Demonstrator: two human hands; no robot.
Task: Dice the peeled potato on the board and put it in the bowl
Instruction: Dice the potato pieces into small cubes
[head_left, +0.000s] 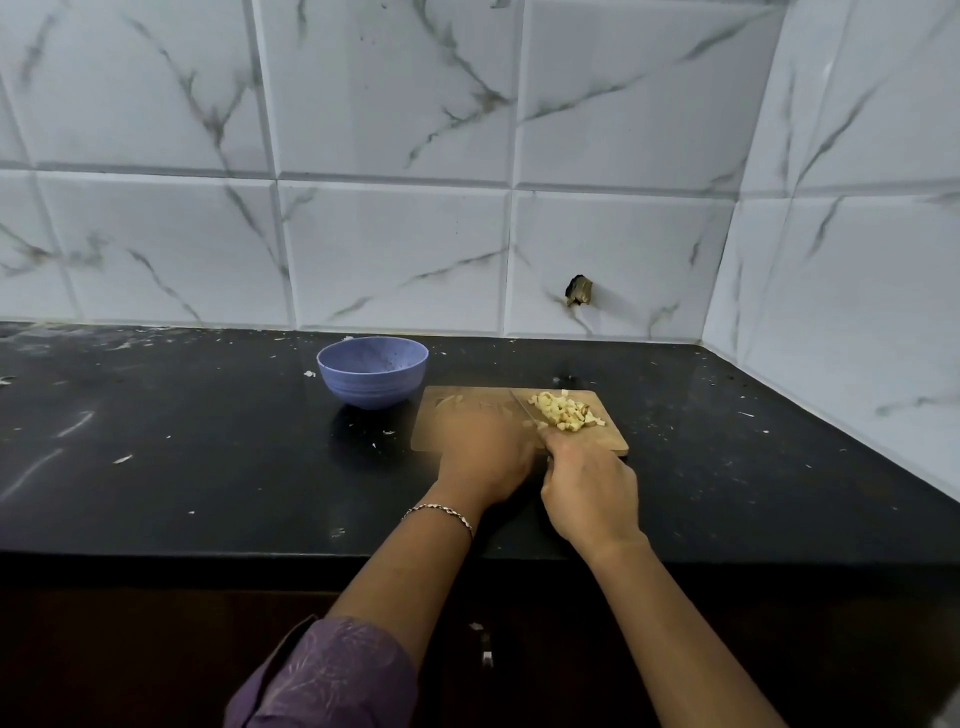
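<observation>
A wooden cutting board (610, 441) lies on the black counter (208, 441), a little right of the frame's center. The potato (563, 410) is already cut into small pale cubes, heaped in a loose pile on the upper right part of the board. A few pieces carry a brownish edge.

The right hand (589, 491) sits at the board's lower edge, its fingers wrapped around the handle of a knife (524, 408). The thin blade runs up and to the left across the board, and its edge lies just beside the left side of the pile.

The left hand (483, 462) is over the lower left part of the board, back of the hand up. It is smeared with blur, so I cannot tell how its fingers are set or whether they hold anything. A thin bracelet (441, 509) circles that wrist, and a purple sleeve (332, 670) shows at the bottom of the frame.

A blue bowl (371, 387) stands upright on the counter just beside the board's upper left corner, apart from both hands. Behind it rises a white marbled tile wall (395, 249) with a dark broken hole (579, 291) right of center.
</observation>
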